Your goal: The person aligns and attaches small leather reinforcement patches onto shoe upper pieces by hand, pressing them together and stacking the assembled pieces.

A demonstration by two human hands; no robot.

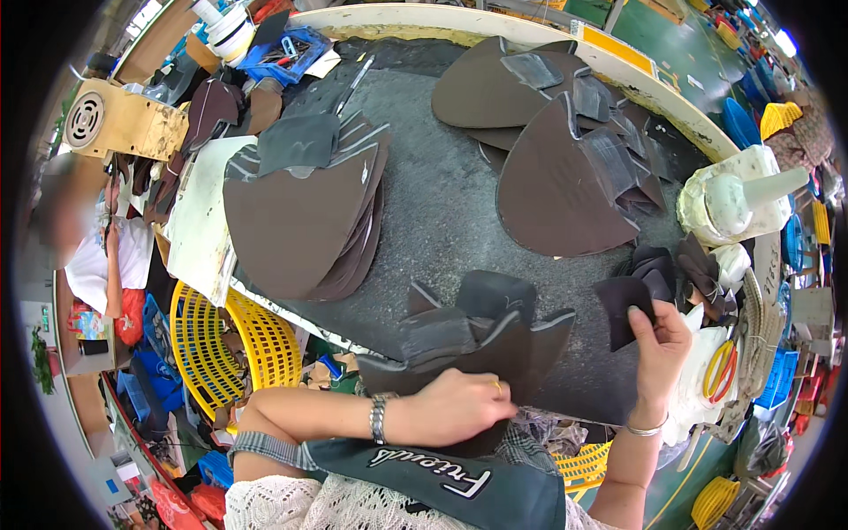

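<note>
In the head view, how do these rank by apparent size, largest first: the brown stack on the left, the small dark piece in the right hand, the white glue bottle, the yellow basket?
1. Brown stack.
2. Yellow basket.
3. White glue bottle; near the basket's visible size, and fisheye bending makes this uncertain.
4. Small dark piece, held by the right hand.

Stack of leather pieces (305,221) at left on worktop (442,212), fanned pieces (565,177) behind at right, glue bottle (738,203) far right.

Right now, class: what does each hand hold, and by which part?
The right hand pinches a small dark brown piece by its lower right edge. The left hand presses on a large brown piece, not gripping.
</note>
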